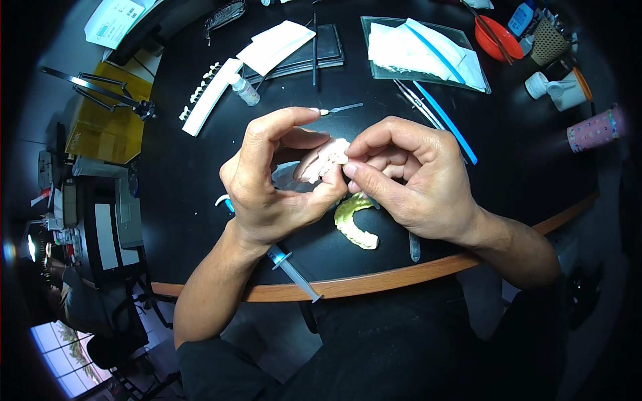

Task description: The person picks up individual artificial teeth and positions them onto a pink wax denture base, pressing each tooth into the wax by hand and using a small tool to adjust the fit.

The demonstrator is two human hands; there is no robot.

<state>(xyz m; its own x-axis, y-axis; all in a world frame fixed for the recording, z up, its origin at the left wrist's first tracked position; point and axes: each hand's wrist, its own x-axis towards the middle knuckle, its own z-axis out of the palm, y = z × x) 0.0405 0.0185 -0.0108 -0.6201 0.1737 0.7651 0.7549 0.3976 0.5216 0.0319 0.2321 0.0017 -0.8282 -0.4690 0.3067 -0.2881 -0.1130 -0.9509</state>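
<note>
Pale pink, curved dental model (309, 167) up between both hands, long axis slanting up-right. Left hand (264, 177): fingers curled round, gripping it. Right hand (424, 180), nearer its right end: fingers almost together there, can't tell if gripping. Yellow-green arch-shaped putty mould (344, 221) below fingers, black desk (194, 227).

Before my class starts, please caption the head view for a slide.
Left hand holding a pale dental cast, right hand at its edge, a curved yellow-green piece nearby.
</note>
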